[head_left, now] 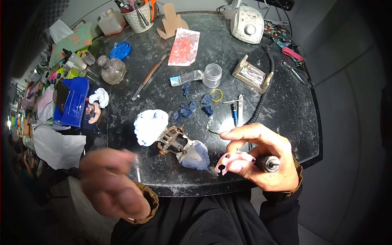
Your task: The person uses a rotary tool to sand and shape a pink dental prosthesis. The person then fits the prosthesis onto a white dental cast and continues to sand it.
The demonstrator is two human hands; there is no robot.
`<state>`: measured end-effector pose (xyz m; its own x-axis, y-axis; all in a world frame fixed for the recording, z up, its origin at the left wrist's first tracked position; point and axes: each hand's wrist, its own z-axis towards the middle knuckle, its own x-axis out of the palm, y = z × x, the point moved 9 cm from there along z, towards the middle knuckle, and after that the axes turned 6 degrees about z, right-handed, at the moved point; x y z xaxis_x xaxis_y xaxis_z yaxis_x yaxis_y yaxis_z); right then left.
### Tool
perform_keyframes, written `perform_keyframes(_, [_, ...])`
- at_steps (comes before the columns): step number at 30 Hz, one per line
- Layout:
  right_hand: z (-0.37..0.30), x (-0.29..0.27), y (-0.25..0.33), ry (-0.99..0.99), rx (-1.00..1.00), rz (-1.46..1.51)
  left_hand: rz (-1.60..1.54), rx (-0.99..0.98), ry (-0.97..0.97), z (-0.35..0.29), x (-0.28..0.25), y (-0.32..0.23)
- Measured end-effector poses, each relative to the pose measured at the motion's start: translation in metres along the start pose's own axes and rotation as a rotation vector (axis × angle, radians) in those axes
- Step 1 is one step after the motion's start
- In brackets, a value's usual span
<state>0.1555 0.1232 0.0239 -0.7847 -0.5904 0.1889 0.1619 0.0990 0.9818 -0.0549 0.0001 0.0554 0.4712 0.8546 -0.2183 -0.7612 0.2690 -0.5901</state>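
My right hand (265, 151) is closed at the table's front edge. A pink denture plate (245, 156) with a dark keyhole-shaped spot is pinched between its thumb and fingers. The same hand also holds a dark rotary handpiece (271, 163), its round end pointing up. My left hand (114, 183) hovers over the front left edge, smeared by motion; I cannot make out anything in it. Between the hands lies a hinged metal articulator (171, 140), opened out. It bears a white plaster cast (151, 126) on one side and a bluish-grey cast (195, 156) on the other.
Behind the articulator lie crumpled dark blue scraps (185, 109), a yellow ring (216, 95) and a clear jar (212, 75). A black coiled cord (263, 102) runs from the white control box (247, 25). A blue box (73, 102) and a glass burner (111, 70) stand left.
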Motion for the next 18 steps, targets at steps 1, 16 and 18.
perform_keyframes(1, [-0.003,-0.004,-0.001,0.004,-0.007,-0.021,-0.172,-0.04,0.218,-0.002,0.027,-0.007])
perform_keyframes(16, [-0.015,-0.026,0.017,0.033,-0.209,-0.419,-0.917,-0.904,1.052,-0.079,0.123,-0.023])
perform_keyframes(18, [-0.023,-0.045,0.014,-0.042,-0.186,-0.368,-0.976,-1.025,1.058,-0.089,0.125,-0.022])
